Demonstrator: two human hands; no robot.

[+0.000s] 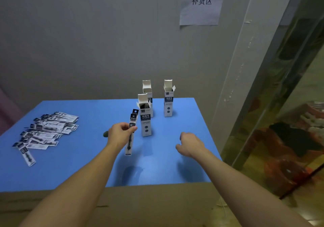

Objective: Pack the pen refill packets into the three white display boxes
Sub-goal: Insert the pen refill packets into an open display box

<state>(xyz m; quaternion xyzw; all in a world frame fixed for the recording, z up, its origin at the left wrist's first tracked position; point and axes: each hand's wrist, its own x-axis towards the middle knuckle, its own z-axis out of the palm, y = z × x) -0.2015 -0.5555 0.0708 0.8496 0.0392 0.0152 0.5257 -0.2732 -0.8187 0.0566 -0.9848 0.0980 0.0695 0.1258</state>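
Note:
Three white display boxes stand upright with open top flaps on the blue table [70,165]: the nearest box [145,119], one behind it [148,93], and one to the right [168,102]. My left hand [119,133] grips a small bunch of pen refill packets [131,132], held nearly upright just left of the nearest box. My right hand [190,143] hovers over the table right of the boxes, fingers loosely curled, holding nothing. A pile of several refill packets [45,130] lies at the table's left.
A grey wall with a paper sign [201,6] rises behind the table. A small dark object [105,133] lies on the table behind my left hand. A metal-framed glass panel [280,104] stands to the right. Brown cardboard [140,207] borders the table's near edge.

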